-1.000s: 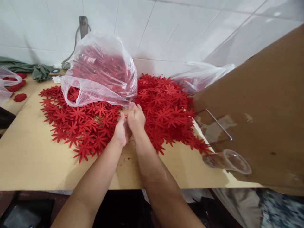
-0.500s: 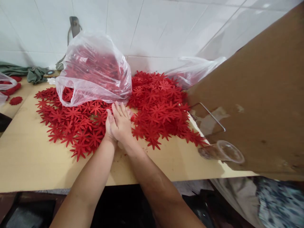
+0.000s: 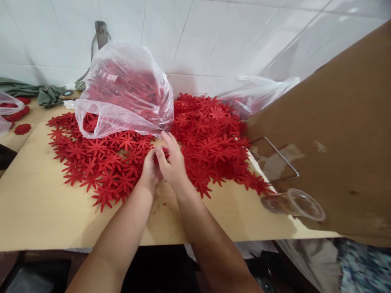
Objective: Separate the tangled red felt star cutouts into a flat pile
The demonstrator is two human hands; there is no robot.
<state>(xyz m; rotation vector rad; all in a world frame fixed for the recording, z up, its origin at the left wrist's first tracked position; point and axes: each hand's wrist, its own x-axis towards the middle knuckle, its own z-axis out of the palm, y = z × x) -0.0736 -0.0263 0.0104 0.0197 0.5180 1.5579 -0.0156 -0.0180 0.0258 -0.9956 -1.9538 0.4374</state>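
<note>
Wall tiles point(image 3: 220, 36), pale, run behind a table point(image 3: 39, 211) with a light tan top. On the right stands a brown board point(image 3: 336, 134), perhaps cardboard, closing off that side. Against the wall, toward the left, a translucent plastic bag point(image 3: 128, 93) full of red shapes slumps over flat red flower-like cutouts, its weight probably keeping it upright.

The loose cutouts lie in 2 heaps: a right heap point(image 3: 210, 142) between bag and board, and a left heap point(image 3: 100, 158) in front of and beneath the bag. The gap between them seems to give the hands room, with both heaps within reach.

A clear plastic cup point(image 3: 293, 203) lies tipped beside the board, its mouth toward the right.

In the gap, 2 bare hands meet. The right hand point(image 3: 175, 165) curls over a small red piece point(image 3: 165, 151), apparently to keep it pinned against the other palm. The left hand point(image 3: 149, 171) supports from the side; its fingers are mostly hidden, so how far they close cannot be told.
</note>
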